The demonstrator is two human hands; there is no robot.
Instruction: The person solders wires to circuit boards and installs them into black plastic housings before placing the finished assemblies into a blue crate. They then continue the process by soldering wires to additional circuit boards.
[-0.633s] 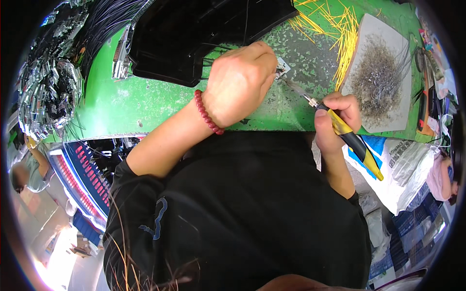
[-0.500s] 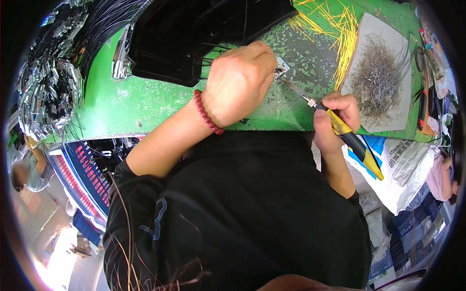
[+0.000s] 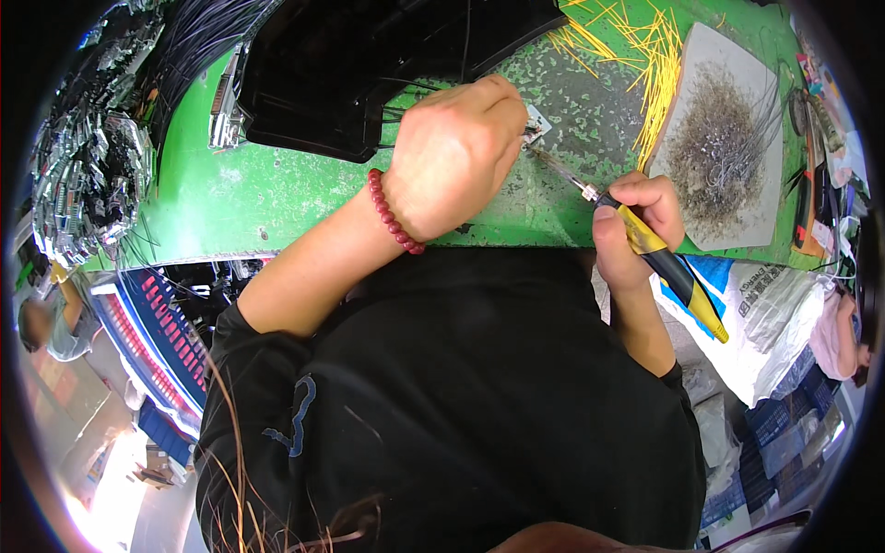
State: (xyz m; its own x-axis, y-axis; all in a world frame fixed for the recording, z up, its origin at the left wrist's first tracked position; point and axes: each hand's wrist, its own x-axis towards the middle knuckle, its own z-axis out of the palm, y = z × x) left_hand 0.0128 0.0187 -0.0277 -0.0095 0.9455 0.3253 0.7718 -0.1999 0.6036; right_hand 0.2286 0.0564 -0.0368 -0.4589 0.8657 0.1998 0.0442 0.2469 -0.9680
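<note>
My right hand (image 3: 636, 224) grips a soldering iron (image 3: 666, 267) with a yellow and black handle. Its metal tip slants up and left toward the fingertips of my left hand (image 3: 459, 152). That left hand is curled closed over the green bench, back upward, with a red bead bracelet (image 3: 385, 214) at the wrist. Its fingers hide most of what they pinch. At their far side a small whitish piece (image 3: 539, 123) with dark marks peeks out. Thin dark wires (image 3: 395, 115) run leftward from behind the hand to a black tray (image 3: 313, 92).
Yellow wires (image 3: 659, 83) lie scattered on the green bench (image 3: 212, 207). Beside them rests a pale board (image 3: 728, 238) covered in dark residue. Metal-cased parts with black wires (image 3: 97, 184) are heaped at left. Tools (image 3: 811, 198) line the right edge. Another person (image 3: 64, 327) is at far left.
Hardly anything differs. Both hands hold nearly the same place, and the iron's tip stays beside the left fingertips.
</note>
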